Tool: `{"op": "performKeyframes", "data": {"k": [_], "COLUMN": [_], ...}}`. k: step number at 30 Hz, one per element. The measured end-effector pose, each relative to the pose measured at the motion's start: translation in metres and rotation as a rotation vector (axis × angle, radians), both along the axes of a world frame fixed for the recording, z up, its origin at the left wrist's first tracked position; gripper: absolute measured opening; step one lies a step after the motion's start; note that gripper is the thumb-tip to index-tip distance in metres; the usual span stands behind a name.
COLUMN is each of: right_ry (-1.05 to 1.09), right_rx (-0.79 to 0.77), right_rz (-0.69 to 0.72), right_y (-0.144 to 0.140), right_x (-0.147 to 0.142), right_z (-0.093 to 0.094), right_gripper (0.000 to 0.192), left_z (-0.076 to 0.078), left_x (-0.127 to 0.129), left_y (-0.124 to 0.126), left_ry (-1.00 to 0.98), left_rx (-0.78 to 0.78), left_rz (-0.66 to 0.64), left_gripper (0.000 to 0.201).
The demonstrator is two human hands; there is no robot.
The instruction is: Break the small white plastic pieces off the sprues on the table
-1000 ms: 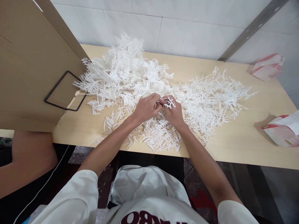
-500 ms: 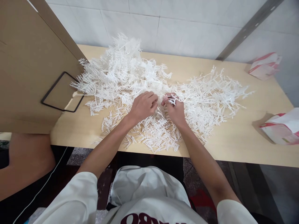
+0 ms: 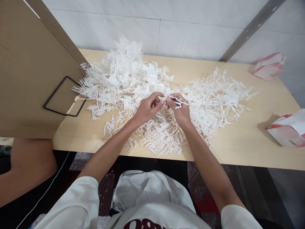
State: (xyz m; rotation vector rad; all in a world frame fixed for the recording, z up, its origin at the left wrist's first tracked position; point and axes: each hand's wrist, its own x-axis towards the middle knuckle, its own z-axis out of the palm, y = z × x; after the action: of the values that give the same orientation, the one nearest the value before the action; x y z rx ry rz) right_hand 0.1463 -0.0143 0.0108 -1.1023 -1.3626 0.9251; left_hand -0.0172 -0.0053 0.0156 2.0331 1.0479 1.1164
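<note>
Fingertips (image 3: 162, 102) of the left hand (image 3: 147, 109) are brought thumb to forefinger just beside those of the right hand (image 3: 181, 112), above the middle of a pale wooden table (image 3: 250, 149). A small white plastic sprue (image 3: 178, 102), branched like a twig, is pinched in the closed right fingers, its long axis running roughly left to right and its free end pointing away from the left hand. The left fingers are curled nearly shut at the sprue's near end; whether they grip it or only touch it cannot be told. The right hand is the nearer to the piece. Directly under both hands short loose white sticks (image 3: 162, 140) are strewn toward the table's front edge. To the left a tall heap of full sprues (image 3: 121, 73) is piled against a cardboard panel (image 3: 28, 70); to the right a flatter spread of bare stems (image 3: 221, 95) is laid out. Two red-and-white bags are seen farther right, one (image 3: 269, 66) by the tiled wall, the other (image 3: 289, 128) cut off by the frame. Another person's arm (image 3: 26, 168) is partly hidden below the panel.
</note>
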Motion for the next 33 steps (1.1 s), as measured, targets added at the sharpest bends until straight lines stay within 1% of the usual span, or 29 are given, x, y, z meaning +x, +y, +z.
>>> {"op": "performKeyframes", "data": {"k": [2,5,8,11,14,17,20,23,25,27,29,31,33], "right_ry": [0.011,0.018,0.003,-0.027,-0.069,-0.117,-0.136,-0.101,-0.049,0.006,0.093,0.219,0.312], "right_rx": [-0.006,0.002,0.000,-0.025,-0.024,0.006,0.010,-0.005,-0.023,-0.046,-0.059,-0.053,-0.024], "right_rz": [-0.001,0.011,0.028,0.054,0.113,0.189,0.215,0.232,0.257,0.283,0.300,0.286,0.223], "right_y": [-0.001,-0.001,-0.002,-0.004,-0.007,-0.010,-0.010,-0.010,-0.010,-0.010,-0.008,-0.004,0.002], "right_x": [0.000,-0.001,-0.001,-0.001,-0.003,-0.005,-0.005,-0.004,-0.005,-0.005,-0.005,-0.002,0.003], "right_z": [0.001,0.000,-0.001,0.001,0.003,0.003,0.002,0.002,0.001,0.000,0.000,0.000,0.001], "right_gripper": [0.026,0.026,0.025,0.026,0.026,0.025,0.024,0.025,0.026,0.028,0.029,0.028,0.028], "left_z": [0.001,0.003,0.007,0.010,0.011,0.010,0.009,0.008,0.007,0.006,0.004,0.004,0.005], "left_x": [0.000,0.000,0.001,0.001,0.000,-0.002,-0.003,-0.003,-0.004,-0.005,-0.006,-0.007,-0.007], "left_y": [0.000,0.001,-0.001,-0.002,-0.002,-0.001,0.000,-0.001,0.000,0.001,0.003,0.005,0.005], "left_ry": [-0.009,0.012,-0.046,-0.072,-0.076,-0.082,-0.061,-0.060,-0.134,-0.238,-0.359,-0.497,-0.607], "left_rx": [-0.036,-0.039,-0.077,-0.130,-0.168,-0.166,-0.143,-0.129,-0.179,-0.254,-0.297,-0.322,-0.349], "left_rz": [-0.014,-0.042,-0.039,-0.039,-0.041,-0.054,-0.052,-0.060,-0.104,-0.151,-0.176,-0.204,-0.244], "left_gripper": [0.024,0.017,0.011,0.013,0.017,0.021,0.021,0.020,0.017,0.011,0.008,0.008,0.009]}}
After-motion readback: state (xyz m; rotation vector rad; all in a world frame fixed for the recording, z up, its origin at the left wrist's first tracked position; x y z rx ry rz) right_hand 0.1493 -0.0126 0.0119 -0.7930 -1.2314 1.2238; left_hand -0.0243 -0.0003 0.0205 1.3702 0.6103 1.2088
